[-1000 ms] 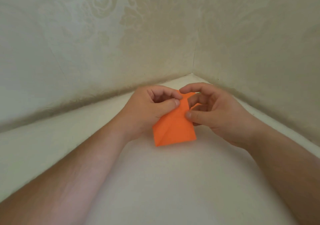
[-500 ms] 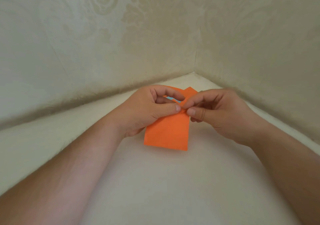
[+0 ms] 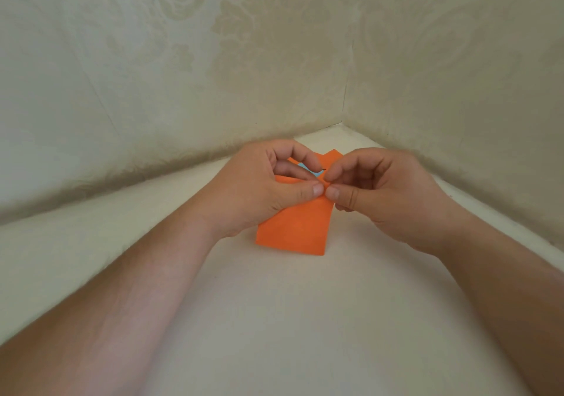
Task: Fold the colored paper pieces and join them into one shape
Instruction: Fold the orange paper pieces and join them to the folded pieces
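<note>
I see a pale cream tabletop [image 3: 274, 319] running away from me into a corner, where two walls meet just beyond the hands. Both walls [image 3: 183, 59] carry a faded cream wallpaper with a raised floral damask pattern, and a vertical seam marks the corner above and slightly right of the hands. The base of each wall looks darker and shadowed where it meets the surface.

My left hand [image 3: 259, 188] has its fingers curled, thumb and forefinger pinching the upper edge of the orange paper [image 3: 293, 227]. My right hand [image 3: 387, 194] is curled too, its thumb and forefinger pinching the same edge, so the two thumb tips sit just beside each other. The orange paper hangs from that shared pinch towards me, its folded lower part lying below and between the hands, its bottom edge at or close to the tabletop; I cannot tell whether it touches. Another orange flap rises behind the fingers, on the far side. A small sliver of blue paper [image 3: 305, 168] shows between my left fingers, tucked against the orange. Both bare forearms reach in from the near edge.
</note>
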`<state>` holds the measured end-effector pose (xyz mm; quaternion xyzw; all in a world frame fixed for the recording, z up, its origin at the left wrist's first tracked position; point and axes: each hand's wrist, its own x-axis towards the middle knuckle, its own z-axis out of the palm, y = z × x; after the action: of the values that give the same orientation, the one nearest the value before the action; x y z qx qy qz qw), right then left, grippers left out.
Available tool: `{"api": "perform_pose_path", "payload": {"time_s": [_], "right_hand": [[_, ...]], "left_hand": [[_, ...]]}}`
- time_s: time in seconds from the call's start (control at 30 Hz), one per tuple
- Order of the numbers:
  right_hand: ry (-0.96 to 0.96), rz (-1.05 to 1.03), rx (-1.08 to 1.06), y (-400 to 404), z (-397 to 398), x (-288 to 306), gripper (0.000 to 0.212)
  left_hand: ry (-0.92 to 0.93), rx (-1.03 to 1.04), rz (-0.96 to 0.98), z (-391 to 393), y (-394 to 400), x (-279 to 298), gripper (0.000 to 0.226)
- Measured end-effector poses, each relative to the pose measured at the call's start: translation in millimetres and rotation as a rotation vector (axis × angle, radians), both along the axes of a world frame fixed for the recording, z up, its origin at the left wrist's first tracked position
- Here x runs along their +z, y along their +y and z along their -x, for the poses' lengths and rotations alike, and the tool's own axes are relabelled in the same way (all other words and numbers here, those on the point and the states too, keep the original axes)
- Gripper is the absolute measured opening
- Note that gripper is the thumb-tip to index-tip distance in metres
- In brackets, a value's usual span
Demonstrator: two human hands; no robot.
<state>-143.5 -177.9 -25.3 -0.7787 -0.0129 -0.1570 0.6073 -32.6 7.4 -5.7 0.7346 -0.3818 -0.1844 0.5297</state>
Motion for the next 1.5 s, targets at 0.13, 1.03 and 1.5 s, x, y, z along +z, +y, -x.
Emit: {"api": "perform_pose_path", "payload": {"time_s": [0.13,1.03,1.5], "right_hand": [[0.033,-0.012,-0.041,-1,1,0,0.02],[0.141,0.032,-0.143,10,-1,3,0.015],[0.148,-0.122,-0.182,8,-2,6,0.017]], "left_hand": [[-0.035,-0.029,0.004,0,1,0,0.022],[-0.094,0.083,-0.04,12,-8,-5,0.024],[0.205,0.144,0.073,1,-7,-3,0.037]]}}
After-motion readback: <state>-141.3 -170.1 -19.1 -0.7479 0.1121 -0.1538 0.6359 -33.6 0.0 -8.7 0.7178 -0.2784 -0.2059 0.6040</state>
